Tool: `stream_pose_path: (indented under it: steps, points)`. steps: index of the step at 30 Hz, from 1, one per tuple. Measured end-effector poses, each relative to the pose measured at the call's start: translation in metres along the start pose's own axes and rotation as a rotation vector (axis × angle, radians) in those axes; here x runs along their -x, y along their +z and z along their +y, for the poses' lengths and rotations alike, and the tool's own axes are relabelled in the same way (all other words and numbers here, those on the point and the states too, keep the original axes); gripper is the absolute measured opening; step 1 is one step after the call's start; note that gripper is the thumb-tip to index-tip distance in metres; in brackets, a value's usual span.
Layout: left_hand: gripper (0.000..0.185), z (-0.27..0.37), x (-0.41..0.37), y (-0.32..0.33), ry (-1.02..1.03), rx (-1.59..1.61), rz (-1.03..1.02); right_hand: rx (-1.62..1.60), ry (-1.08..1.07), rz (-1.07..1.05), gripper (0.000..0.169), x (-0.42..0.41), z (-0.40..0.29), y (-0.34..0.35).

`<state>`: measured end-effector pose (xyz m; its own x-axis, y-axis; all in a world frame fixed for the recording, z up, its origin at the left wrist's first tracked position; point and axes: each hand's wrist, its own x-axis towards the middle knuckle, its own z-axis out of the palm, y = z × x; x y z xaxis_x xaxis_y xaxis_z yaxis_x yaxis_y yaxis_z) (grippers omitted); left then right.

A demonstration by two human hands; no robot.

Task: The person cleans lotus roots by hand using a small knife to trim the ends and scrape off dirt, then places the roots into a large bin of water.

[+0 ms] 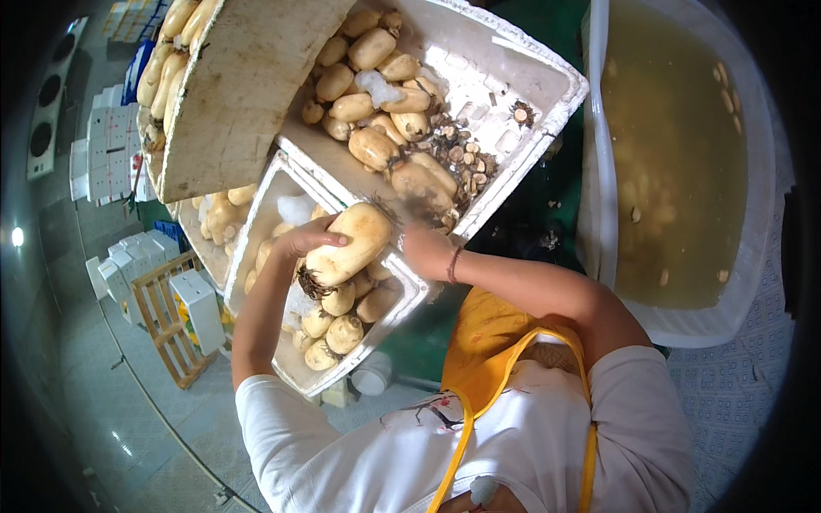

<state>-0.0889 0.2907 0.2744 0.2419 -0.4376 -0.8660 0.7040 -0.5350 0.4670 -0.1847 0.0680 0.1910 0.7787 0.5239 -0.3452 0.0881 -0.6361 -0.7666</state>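
My left hand (309,238) grips a thick lotus root segment (351,242) above a white foam box (391,306) of lotus roots. Dark rootlets hang from the segment's lower end, and more fringe its upper end. Close to that upper end is my right hand (428,253), over the near corner of a larger foam box (519,163). A dark blur lies in front of its fingers, so I cannot tell whether it holds a tool. Inside the larger box are whole lotus roots (373,147), cut-off root ends (471,157) and a lump of ice (378,88).
A foam panel (247,83) stands tilted at the upper left, beside more lotus roots (170,77). To the right, a large white tub (603,160) contains murky water with pieces floating in it. A wooden pallet (168,327), stacked foam boxes (112,151) and a hose (151,394) are on the left.
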Motion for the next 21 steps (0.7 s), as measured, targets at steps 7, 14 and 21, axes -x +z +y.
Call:
stream_pose_path:
  steps: [7,14,21]
  points:
    - [0.084,-0.002,0.002,0.003,0.044,-0.027,0.026,0.202,-0.063,-0.268,0.021,-0.009,-0.025,-0.043]
    - [0.076,0.01,-0.001,0.001,-0.045,-0.08,0.005,0.355,-0.338,-0.752,0.02,-0.045,-0.031,-0.071]
    - [0.081,0.005,0.001,-0.004,0.014,-0.07,-0.031,0.141,-0.129,-0.537,0.024,-0.014,-0.008,-0.023]
